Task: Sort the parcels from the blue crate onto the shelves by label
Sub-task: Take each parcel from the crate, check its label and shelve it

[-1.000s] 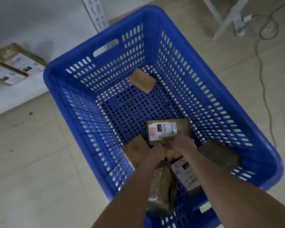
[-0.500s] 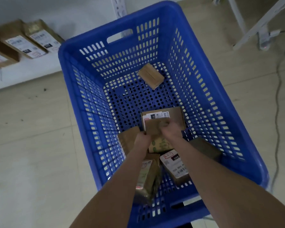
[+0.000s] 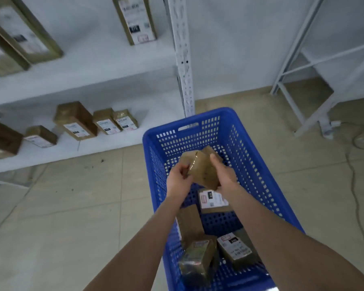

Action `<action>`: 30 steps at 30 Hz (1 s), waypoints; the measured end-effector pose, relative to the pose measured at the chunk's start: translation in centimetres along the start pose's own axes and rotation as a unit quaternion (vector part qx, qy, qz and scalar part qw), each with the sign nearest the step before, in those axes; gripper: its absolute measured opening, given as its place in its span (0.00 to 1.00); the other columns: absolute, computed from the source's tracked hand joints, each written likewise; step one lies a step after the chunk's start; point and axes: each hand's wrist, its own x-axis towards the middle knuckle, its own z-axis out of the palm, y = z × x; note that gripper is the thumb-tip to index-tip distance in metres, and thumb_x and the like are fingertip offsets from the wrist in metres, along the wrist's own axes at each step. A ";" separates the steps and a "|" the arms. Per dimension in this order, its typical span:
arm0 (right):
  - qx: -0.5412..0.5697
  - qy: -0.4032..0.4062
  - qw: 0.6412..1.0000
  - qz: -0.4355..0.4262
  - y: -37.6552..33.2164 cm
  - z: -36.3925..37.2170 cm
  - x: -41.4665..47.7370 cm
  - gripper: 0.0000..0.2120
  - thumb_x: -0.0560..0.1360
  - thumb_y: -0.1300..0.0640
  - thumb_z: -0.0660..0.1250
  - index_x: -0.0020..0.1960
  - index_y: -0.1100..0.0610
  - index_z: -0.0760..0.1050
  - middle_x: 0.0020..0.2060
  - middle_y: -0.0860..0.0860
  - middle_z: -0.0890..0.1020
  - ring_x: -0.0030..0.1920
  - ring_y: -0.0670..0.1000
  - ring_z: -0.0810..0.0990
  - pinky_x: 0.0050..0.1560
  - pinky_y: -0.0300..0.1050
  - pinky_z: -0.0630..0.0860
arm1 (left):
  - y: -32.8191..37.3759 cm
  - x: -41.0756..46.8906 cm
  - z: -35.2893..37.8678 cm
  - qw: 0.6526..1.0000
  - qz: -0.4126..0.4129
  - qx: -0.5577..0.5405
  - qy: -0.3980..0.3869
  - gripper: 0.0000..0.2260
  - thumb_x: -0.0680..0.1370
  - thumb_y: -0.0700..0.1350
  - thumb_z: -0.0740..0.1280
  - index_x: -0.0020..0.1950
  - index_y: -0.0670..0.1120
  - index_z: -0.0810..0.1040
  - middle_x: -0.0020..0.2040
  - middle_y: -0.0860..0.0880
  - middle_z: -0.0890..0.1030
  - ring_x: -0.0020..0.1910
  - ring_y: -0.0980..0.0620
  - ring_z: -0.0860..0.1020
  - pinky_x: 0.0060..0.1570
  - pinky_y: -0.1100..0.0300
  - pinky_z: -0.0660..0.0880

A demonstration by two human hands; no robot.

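Observation:
A small taped brown parcel (image 3: 202, 169) is held up above the blue crate (image 3: 246, 152), its label side not visible. My left hand (image 3: 178, 177) grips its left edge and my right hand (image 3: 224, 175) grips its right side. Inside the crate lie several more parcels: one with a white label facing up (image 3: 211, 201), a plain brown one (image 3: 190, 222), a taped one (image 3: 199, 260) and a labelled one (image 3: 235, 247) at the near end. The white shelves (image 3: 93, 68) stand to the left.
Several labelled parcels (image 3: 76, 120) rest on the low shelf, more on the shelf above (image 3: 137, 19). A perforated white upright (image 3: 182, 57) rises just behind the crate. A white frame (image 3: 298, 59), power strip (image 3: 328, 128) and cable (image 3: 355, 181) are at the right on the tiled floor.
Both hands have lifted the taped parcel out of the pile and up above the crate. The view has tilted upward, bringing the shelves into sight.

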 end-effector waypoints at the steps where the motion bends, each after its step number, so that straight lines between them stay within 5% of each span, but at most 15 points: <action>1: 0.049 -0.010 0.999 0.007 -1.8 0.0 -1.7 0.44 0.65 0.30 0.70 0.71 0.56 0.67 0.67 0.55 0.73 0.62 0.59 0.75 0.53 0.55 0.76 | 1.4 -0.6 -1.1 0.999 0.036 0.014 0.005 0.12 0.74 0.35 0.66 0.51 0.51 0.73 0.45 0.55 0.76 0.41 0.57 0.74 0.37 0.67 0.70; 3: 0.114 -0.033 0.993 0.007 -5.0 -0.3 -4.7 0.34 0.71 0.34 0.67 0.68 0.56 0.69 0.63 0.57 0.75 0.58 0.61 0.76 0.47 0.58 0.76 | 3.9 -1.8 -3.0 0.995 0.089 0.037 0.021 0.12 0.74 0.36 0.66 0.54 0.48 0.74 0.49 0.52 0.75 0.43 0.57 0.74 0.38 0.70 0.68; 5: 0.149 -0.070 0.986 0.006 -7.5 -0.7 -7.4 0.31 0.72 0.36 0.67 0.68 0.53 0.70 0.63 0.56 0.75 0.59 0.62 0.76 0.52 0.65 0.74 | 6.3 -3.0 -4.8 0.991 0.120 0.029 0.042 0.12 0.74 0.35 0.66 0.55 0.47 0.74 0.49 0.53 0.73 0.41 0.59 0.73 0.37 0.73 0.68; 9: 0.202 -0.097 0.974 -0.034 -11.0 -1.4 -12.2 0.11 0.75 0.51 0.68 0.56 0.53 0.75 0.53 0.57 0.79 0.48 0.57 0.79 0.50 0.59 0.79 | 11.0 -4.7 -7.7 0.987 0.130 -0.065 0.063 0.08 0.75 0.38 0.65 0.48 0.50 0.74 0.52 0.52 0.78 0.48 0.52 0.77 0.45 0.65 0.71; 11: 0.219 -0.096 0.969 -0.069 -11.8 -1.7 -14.2 0.12 0.76 0.54 0.67 0.59 0.53 0.73 0.53 0.57 0.79 0.49 0.55 0.78 0.50 0.56 0.79 | 13.2 -5.2 -9.0 0.984 0.099 -0.130 0.066 0.02 0.76 0.44 0.67 0.47 0.50 0.76 0.52 0.48 0.80 0.52 0.47 0.78 0.49 0.59 0.73; 16: 0.255 -0.100 0.950 -0.148 -13.0 -2.2 -17.8 0.17 0.75 0.58 0.68 0.62 0.54 0.70 0.51 0.56 0.80 0.50 0.54 0.79 0.50 0.54 0.79 | 17.9 -6.2 -11.1 0.966 -0.020 -0.259 -0.004 0.25 0.71 0.60 0.69 0.63 0.49 0.71 0.58 0.46 0.77 0.56 0.47 0.77 0.58 0.46 0.76; 22: 0.229 -0.111 0.950 -0.183 -13.4 -3.4 -19.4 0.21 0.75 0.55 0.69 0.66 0.53 0.68 0.57 0.57 0.79 0.54 0.55 0.79 0.49 0.51 0.77 | 19.7 -7.5 -12.2 0.959 -0.021 -0.272 -0.072 0.28 0.75 0.52 0.69 0.72 0.49 0.63 0.61 0.44 0.76 0.57 0.44 0.77 0.45 0.52 0.79; 26: 0.161 -0.172 0.967 -0.093 -13.7 -3.6 -19.6 0.37 0.71 0.39 0.70 0.72 0.55 0.63 0.68 0.61 0.70 0.68 0.66 0.67 0.67 0.62 0.65 | 20.3 -7.9 -12.3 0.953 -0.010 -0.295 -0.063 0.28 0.76 0.49 0.68 0.72 0.50 0.60 0.56 0.48 0.77 0.54 0.47 0.78 0.53 0.48 0.77; 30: 0.175 -0.174 0.962 -0.117 -14.5 -4.4 -19.9 0.27 0.70 0.46 0.73 0.64 0.57 0.70 0.58 0.60 0.78 0.57 0.61 0.77 0.60 0.59 0.73 | 20.5 -7.8 -12.8 0.968 -0.011 -0.236 -0.088 0.35 0.73 0.54 0.70 0.76 0.48 0.58 0.69 0.46 0.71 0.65 0.43 0.72 0.63 0.41 0.69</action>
